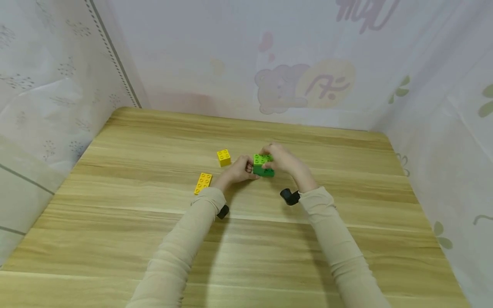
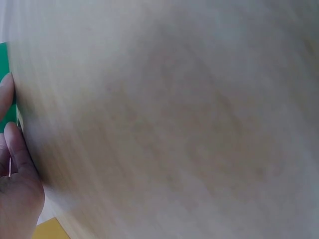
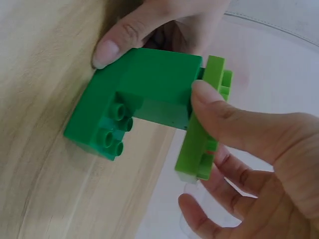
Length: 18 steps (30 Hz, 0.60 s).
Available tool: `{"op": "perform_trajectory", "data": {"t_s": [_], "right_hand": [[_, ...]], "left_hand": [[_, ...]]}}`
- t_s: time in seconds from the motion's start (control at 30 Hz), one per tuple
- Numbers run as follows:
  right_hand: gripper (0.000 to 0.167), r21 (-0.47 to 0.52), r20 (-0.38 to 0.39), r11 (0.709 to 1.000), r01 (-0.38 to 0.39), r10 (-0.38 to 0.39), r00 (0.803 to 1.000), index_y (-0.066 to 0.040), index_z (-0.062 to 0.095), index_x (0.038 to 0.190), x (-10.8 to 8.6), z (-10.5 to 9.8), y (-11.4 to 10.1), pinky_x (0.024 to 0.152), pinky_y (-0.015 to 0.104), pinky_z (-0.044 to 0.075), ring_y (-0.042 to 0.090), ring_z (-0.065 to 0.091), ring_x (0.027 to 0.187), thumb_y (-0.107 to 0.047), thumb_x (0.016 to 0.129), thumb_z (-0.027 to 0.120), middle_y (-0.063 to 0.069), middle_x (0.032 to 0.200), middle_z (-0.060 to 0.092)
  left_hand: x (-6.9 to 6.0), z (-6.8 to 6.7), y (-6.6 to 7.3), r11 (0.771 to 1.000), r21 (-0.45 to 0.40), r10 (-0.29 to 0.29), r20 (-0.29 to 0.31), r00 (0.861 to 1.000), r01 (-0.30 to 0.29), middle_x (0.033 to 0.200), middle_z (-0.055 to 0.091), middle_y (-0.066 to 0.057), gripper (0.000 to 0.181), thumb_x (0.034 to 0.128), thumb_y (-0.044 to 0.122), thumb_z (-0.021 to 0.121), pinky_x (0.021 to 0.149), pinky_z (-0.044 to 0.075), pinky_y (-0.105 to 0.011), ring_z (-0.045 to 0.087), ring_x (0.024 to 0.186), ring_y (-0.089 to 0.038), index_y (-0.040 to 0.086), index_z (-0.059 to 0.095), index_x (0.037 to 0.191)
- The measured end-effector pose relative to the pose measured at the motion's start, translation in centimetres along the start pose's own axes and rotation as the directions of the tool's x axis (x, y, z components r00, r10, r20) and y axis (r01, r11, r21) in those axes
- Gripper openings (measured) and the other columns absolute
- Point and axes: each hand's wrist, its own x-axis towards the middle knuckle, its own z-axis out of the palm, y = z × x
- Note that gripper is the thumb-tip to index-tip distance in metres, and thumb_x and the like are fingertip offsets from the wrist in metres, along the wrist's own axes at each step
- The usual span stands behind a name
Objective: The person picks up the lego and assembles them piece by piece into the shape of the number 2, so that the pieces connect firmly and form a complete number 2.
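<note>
Dark green toy bricks [image 1: 259, 171] stand on the table, and in the right wrist view the dark green piece [image 3: 154, 74] has a lower step with bare studs. A light green brick [image 3: 197, 134] sits at its top, slightly tilted with a narrow gap at one end. My right hand [image 1: 284, 159] pinches this light green brick between thumb and fingers. From the left side, my left hand [image 1: 236, 170] holds the dark green bricks, its thumb low against them. In the left wrist view, the left hand's fingers touch a green side [image 2: 4, 59], mostly cut off by the frame.
A yellow square brick [image 1: 224, 158] stands behind and left of the left hand. Nearer, a longer yellow brick [image 1: 203, 183] lies beside the left wrist. Both sit on the wood-grain table [image 1: 127, 171], with a printed curtain [image 1: 192, 55] behind it.
</note>
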Motion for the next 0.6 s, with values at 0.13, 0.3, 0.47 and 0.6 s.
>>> {"op": "perform_trajectory", "data": {"t_s": [0.13, 0.3, 0.47, 0.6], "right_hand": [[0.038, -0.006, 0.007, 1.0, -0.008, 0.008, 1.0, 0.0, 0.057, 0.117, 0.0, 0.1, -0.1, 0.092, 0.037, 0.045, 0.027, 0.052, 0.106, -0.012, 0.082, 0.066, 0.016, 0.115, 0.054], [0.038, -0.019, 0.002, 1.0, -0.02, 0.02, 1.0, 0.0, 0.056, 0.117, 0.05, 0.21, -0.23, 0.091, 0.036, 0.045, 0.028, 0.053, 0.103, -0.013, 0.082, 0.067, 0.017, 0.112, 0.053], [0.037, -0.005, 0.003, 1.0, -0.019, 0.019, 1.0, 0.002, 0.056, 0.115, 0.18, 0.16, -0.3, 0.092, 0.037, 0.045, 0.029, 0.053, 0.104, -0.011, 0.082, 0.066, 0.018, 0.111, 0.052], [0.036, -0.025, 0.009, 1.0, -0.004, 0.004, 1.0, 0.003, 0.056, 0.114, 0.1, 0.08, -0.32, 0.09, 0.036, 0.046, 0.029, 0.053, 0.103, -0.01, 0.082, 0.067, 0.018, 0.111, 0.054]], "left_hand": [[-0.08, -0.08, -0.09, 1.0, 0.006, 0.013, 0.001, 1.0, -0.013, 0.074, 0.037, -0.001, 0.029, 0.0765, 0.002, 0.071, 0.064, 0.032, -0.019, 0.036, 0.071, -0.012, 0.002, 0.043, 0.084], [-0.06, -0.04, -0.1, 1.0, 0.017, -0.013, 0.01, 1.0, 0.013, 0.077, 0.037, -0.002, 0.028, 0.0779, 0.005, 0.07, 0.067, 0.032, -0.02, 0.036, 0.075, -0.013, 0.003, 0.043, 0.087], [-0.09, -0.03, -0.04, 1.0, 0.018, -0.025, 0.009, 1.0, 0.025, 0.079, 0.037, -0.002, 0.029, 0.0789, 0.005, 0.069, 0.068, 0.032, -0.021, 0.036, 0.077, -0.013, 0.003, 0.043, 0.09], [-0.2, -0.06, 0.02, 1.0, 0.016, -0.014, 0.013, 1.0, 0.014, 0.079, 0.037, -0.002, 0.029, 0.0785, 0.005, 0.07, 0.068, 0.032, -0.02, 0.036, 0.077, -0.013, 0.002, 0.043, 0.09]]}}
